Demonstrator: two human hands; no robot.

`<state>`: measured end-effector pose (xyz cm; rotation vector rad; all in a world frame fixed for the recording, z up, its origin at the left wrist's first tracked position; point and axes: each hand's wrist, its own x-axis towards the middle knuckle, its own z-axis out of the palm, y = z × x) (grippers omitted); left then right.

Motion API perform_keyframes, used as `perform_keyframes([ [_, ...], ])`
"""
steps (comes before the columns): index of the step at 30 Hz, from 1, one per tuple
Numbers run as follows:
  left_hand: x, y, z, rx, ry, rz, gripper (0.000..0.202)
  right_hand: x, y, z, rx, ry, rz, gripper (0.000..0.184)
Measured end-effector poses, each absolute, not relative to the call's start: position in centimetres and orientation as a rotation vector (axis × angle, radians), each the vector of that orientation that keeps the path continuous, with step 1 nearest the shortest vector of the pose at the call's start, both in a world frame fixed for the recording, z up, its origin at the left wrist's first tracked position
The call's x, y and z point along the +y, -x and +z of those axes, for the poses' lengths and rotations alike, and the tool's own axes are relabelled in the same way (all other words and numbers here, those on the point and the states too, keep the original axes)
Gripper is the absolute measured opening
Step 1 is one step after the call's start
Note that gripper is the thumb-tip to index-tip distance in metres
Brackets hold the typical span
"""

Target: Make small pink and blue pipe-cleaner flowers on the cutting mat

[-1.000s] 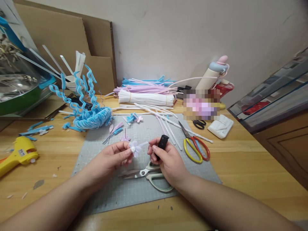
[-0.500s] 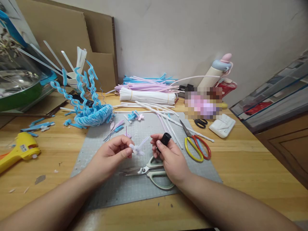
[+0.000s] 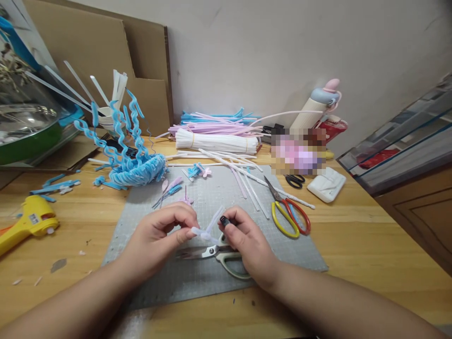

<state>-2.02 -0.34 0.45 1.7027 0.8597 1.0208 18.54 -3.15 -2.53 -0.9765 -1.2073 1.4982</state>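
My left hand [image 3: 165, 235] pinches a small white pipe-cleaner flower [image 3: 206, 230] over the grey cutting mat [image 3: 169, 278]. My right hand [image 3: 243, 242] is closed round a small black object [image 3: 224, 220], perhaps a lighter, whose tip points at the flower and sits close beside it. White-handled scissors [image 3: 226, 256] lie on the mat directly under both hands.
Yellow-and-red scissors [image 3: 290, 217] lie at the mat's right edge, black scissors [image 3: 292, 180] and a white pad [image 3: 326, 184] beyond. Bundles of white, pink and blue pipe cleaners [image 3: 215, 136] lie at the back. A blue curly pipe-cleaner piece [image 3: 130, 160] stands left, a yellow glue gun [image 3: 28, 221] far left.
Both hands dropped a little toward the mat. The right hand tilted the black object down so its end faces the flower, and the flower turned flatter in my left fingers.
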Motion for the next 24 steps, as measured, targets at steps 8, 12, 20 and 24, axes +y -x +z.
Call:
perform_keyframes([
  [8, -0.17, 1.91, 0.26, 0.859, -1.663, 0.943, 0.007, -2.79, -18.53, -2.26, -1.067, 0.961, 1.538, 0.026],
  [12, 0.01, 1.96, -0.04, 0.827, -1.658, 0.942, 0.006, -2.44, -18.37, -2.45, -1.009, 0.933, 1.527, 0.020],
  [20, -0.03, 2.02, 0.08, 0.839, -1.638, 0.868, 0.008, -2.61, -18.49, -2.29, -0.951, 0.904, 1.547, 0.016],
  [24, 0.04, 1.91, 0.21, 0.850, -1.625, 0.855, 0.008, -2.58, -18.36, -1.76, -0.957, 0.920, 1.563, 0.017],
])
